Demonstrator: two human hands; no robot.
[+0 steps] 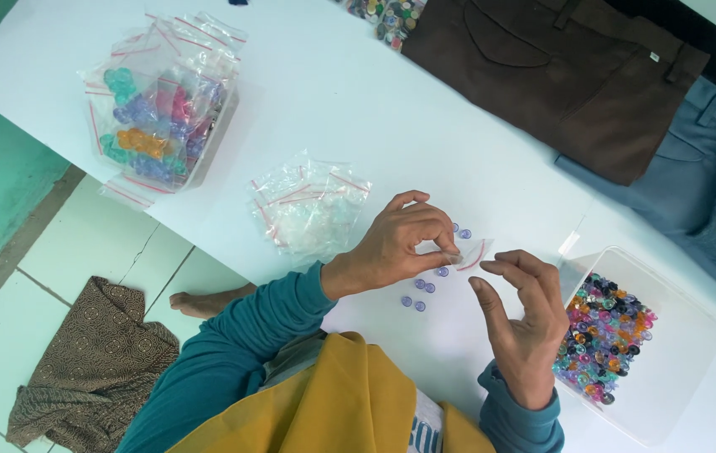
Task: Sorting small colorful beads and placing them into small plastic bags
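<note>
My left hand (402, 239) pinches one edge of a small clear zip bag (471, 255) with a red seal strip, just above the white table (350, 109). The fingertips of my right hand (526, 323) hold the bag's other edge. Several small purple buttons (425, 287) lie loose on the table under and beside my left hand. A clear plastic tub (677, 369) of mixed coloured buttons stands close to my right hand.
A pile of empty clear zip bags (308, 205) lies left of my hands. Further left, a clear box (161, 113) holds bags filled with coloured buttons. Brown trousers (559, 75) and blue-grey trousers (702, 184) lie at the far side. A patterned cloth (94, 361) rests on the tiled floor.
</note>
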